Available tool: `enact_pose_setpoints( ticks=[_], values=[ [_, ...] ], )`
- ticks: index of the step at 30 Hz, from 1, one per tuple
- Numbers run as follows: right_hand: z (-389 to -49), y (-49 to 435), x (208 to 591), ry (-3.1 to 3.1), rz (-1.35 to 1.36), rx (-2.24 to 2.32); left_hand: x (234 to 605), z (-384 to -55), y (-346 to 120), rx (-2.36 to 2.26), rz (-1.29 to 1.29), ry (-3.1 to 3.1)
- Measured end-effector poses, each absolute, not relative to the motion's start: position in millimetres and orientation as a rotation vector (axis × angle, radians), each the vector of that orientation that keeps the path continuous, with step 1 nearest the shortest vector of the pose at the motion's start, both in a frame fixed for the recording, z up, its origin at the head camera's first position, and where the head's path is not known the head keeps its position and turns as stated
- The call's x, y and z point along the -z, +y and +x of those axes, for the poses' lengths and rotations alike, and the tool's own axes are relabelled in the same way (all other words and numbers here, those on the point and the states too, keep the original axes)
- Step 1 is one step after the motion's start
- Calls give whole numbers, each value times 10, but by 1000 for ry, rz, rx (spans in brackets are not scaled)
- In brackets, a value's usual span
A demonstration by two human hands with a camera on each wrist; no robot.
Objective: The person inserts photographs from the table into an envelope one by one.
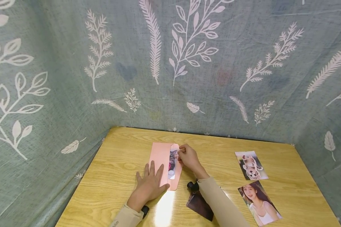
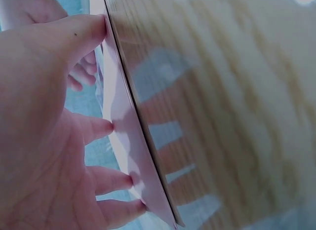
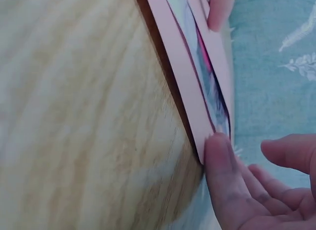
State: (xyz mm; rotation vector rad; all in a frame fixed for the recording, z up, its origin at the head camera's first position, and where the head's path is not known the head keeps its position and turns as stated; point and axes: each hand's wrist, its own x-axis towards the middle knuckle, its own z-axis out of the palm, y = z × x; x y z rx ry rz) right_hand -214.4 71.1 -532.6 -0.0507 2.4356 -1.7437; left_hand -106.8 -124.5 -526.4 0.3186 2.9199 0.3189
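A pink envelope (image 1: 160, 153) lies on the table, its flap (image 3: 182, 96) folded out to the right. A cat photo (image 1: 172, 162) sits partly inside its opening, the rest hidden under the envelope's front. My left hand (image 1: 150, 186) rests on the envelope with fingers spread; in the left wrist view its fingertips (image 2: 123, 180) press the pink paper. At the photo's right edge, near the top of the flap, is my right hand (image 1: 189, 159). In the right wrist view, one of its fingers (image 3: 219, 153) touches the flap and photo edge, while another digit stands apart in the air.
To the right lie an animal photo (image 1: 251, 167) and a portrait photo (image 1: 260, 203) of a person. A dark photo (image 1: 200, 206) is partly covered by my right forearm. A leaf-patterned cloth (image 1: 159, 104) hangs behind the wooden table (image 1: 125, 151) and along its sides.
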Motion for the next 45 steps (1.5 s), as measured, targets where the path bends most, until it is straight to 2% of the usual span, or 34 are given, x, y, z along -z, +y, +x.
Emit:
enact_pose_setpoints(
  ticks=[14, 45],
  values=[
    [-1937, 794, 5298, 2109, -13, 1894, 5268, -1062, -1245, -334, 313, 2922],
    [-1984, 575, 5312, 1976, 25, 1974, 5281, -1101, -1239, -342, 316, 2898]
  ],
)
